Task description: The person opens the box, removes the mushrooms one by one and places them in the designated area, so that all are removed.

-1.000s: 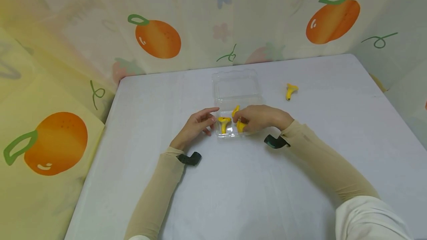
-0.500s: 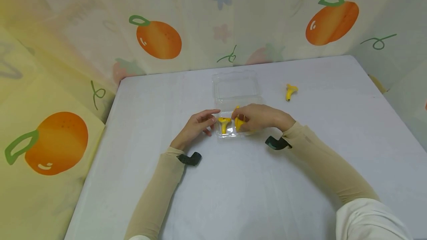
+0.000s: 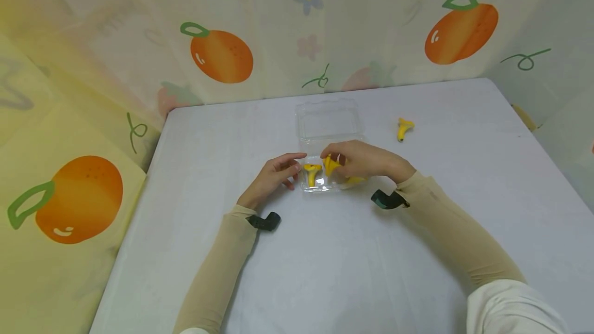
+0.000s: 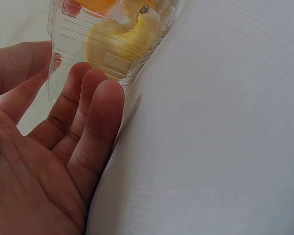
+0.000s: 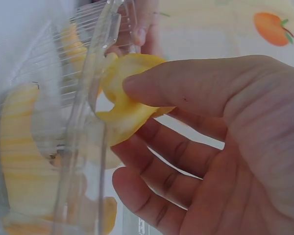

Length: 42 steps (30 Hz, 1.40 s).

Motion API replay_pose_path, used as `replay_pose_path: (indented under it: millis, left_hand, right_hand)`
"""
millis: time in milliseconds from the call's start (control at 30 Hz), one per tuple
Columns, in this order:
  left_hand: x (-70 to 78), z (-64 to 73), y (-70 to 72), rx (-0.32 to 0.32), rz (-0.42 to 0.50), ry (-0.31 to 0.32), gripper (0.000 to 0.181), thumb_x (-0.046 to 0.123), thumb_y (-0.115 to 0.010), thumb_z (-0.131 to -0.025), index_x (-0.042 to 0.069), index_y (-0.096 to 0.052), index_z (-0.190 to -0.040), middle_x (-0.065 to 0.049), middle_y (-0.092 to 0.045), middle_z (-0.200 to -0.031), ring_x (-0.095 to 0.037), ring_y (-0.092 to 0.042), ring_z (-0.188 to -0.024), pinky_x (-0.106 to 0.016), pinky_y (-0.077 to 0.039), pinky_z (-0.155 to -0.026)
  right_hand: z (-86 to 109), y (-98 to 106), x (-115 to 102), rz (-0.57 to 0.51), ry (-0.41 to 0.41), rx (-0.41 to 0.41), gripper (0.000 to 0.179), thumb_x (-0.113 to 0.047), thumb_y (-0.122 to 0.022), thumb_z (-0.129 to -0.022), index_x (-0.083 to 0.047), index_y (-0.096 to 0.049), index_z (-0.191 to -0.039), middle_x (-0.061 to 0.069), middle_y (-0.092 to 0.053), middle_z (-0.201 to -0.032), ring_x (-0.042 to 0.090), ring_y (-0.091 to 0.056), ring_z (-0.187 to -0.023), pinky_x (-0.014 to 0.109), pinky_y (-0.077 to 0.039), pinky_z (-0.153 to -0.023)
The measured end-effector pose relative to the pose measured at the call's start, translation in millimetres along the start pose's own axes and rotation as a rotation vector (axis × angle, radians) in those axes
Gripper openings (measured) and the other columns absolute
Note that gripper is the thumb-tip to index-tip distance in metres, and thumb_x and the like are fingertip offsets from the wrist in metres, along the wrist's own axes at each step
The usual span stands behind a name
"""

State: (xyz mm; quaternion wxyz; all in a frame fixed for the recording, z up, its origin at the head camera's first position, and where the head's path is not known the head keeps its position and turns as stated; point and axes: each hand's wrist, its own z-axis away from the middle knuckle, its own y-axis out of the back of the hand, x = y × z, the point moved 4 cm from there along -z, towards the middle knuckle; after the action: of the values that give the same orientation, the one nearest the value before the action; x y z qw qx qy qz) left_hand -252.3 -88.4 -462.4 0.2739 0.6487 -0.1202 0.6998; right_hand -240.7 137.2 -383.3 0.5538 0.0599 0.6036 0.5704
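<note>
A clear plastic clamshell box (image 3: 306, 144) lies open on the table, its lid folded back away from me. My left hand (image 3: 274, 173) is beside the box's left wall, fingers loosely bent and fingertips right at the plastic in the left wrist view. Behind that wall shows a yellow trumpet-shaped mushroom (image 3: 312, 174). My right hand (image 3: 366, 160) pinches another yellow mushroom (image 5: 125, 112) by its cap, between thumb and fingers, over the box's right part. Beneath the hand, more yellow (image 5: 27, 152) shows through the box wall; the hand partly hides it in the head view.
One more yellow mushroom (image 3: 405, 129) lies loose on the white tablecloth (image 3: 325, 262), right of the lid. A fruit-patterned curtain (image 3: 278, 30) hangs behind the table and along its left side. Black wrist mounts (image 3: 263, 221) stick out from both sleeves.
My right hand has lifted slightly and moved a little right with the mushroom, which has tilted; more yellow now shows below the hand. My left hand has stayed at the box's left side.
</note>
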Motion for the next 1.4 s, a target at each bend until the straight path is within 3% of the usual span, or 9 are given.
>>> replay_pose_path:
  millis: [733,1400]
  left_hand:
    - [3.0,1.6,-0.4,0.005,0.006,-0.011,0.039,0.018,-0.058,-0.103,0.014,-0.058,-0.142,-0.008,-0.06,-0.099,-0.019,-0.058,-0.084,-0.025,-0.058,-0.065]
    - [2.8,0.9,-0.8,0.001,0.017,-0.015,0.04,0.016,-0.058,-0.103,0.011,-0.057,-0.143,-0.016,-0.061,-0.103,-0.018,-0.058,-0.083,-0.026,-0.058,-0.065]
  right_hand:
    - [8.9,12.6,-3.2,-0.045,0.035,0.101,0.046,-0.012,-0.068,-0.095,-0.009,-0.056,-0.139,0.009,-0.068,-0.122,0.024,-0.066,-0.101,0.04,-0.057,-0.089]
    - [13.6,19.1,0.7,-0.073,0.049,0.156,0.045,-0.014,-0.068,-0.096,-0.01,-0.056,-0.139,0.01,-0.068,-0.12,0.024,-0.063,-0.098,0.038,-0.056,-0.086]
